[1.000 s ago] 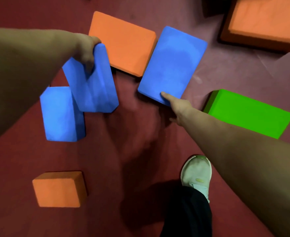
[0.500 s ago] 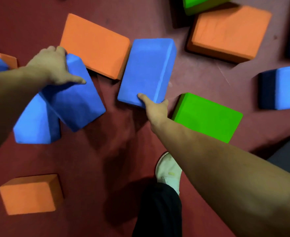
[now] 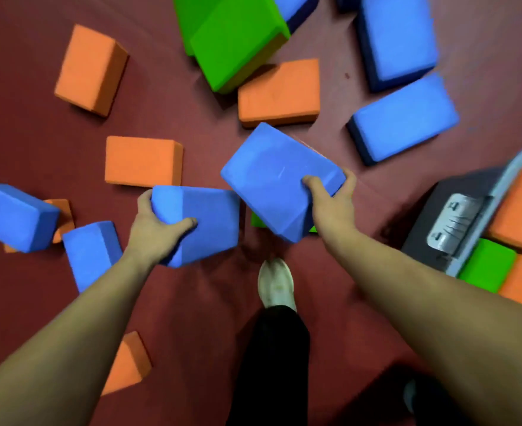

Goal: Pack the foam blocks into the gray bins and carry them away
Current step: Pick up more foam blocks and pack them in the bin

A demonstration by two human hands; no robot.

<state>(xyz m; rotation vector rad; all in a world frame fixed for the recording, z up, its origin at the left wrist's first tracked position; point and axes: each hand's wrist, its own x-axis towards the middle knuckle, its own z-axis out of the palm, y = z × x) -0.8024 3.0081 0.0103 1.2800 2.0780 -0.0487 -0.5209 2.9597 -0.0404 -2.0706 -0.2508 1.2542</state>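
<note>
My left hand (image 3: 155,232) grips a blue foam block (image 3: 207,219) lifted off the red floor. My right hand (image 3: 330,204) grips a second, larger-looking blue foam block (image 3: 272,176), tilted and held up beside the first. A gray bin (image 3: 438,210) with a metal latch stands at the right edge, with orange and green blocks (image 3: 487,265) inside it. Both held blocks are to the left of the bin, apart from it.
Loose foam blocks lie all around on the red floor: orange ones (image 3: 143,161) (image 3: 279,93) (image 3: 89,69), blue ones (image 3: 13,216) (image 3: 404,118) (image 3: 398,35), a green pile (image 3: 235,35) at the top. My white shoe (image 3: 276,284) and dark trouser leg stand between my arms.
My right hand has closed on the second blue block and lifted it off the floor. My left hand still carries its blue block. The view has swung, bringing the gray bin in at right.
</note>
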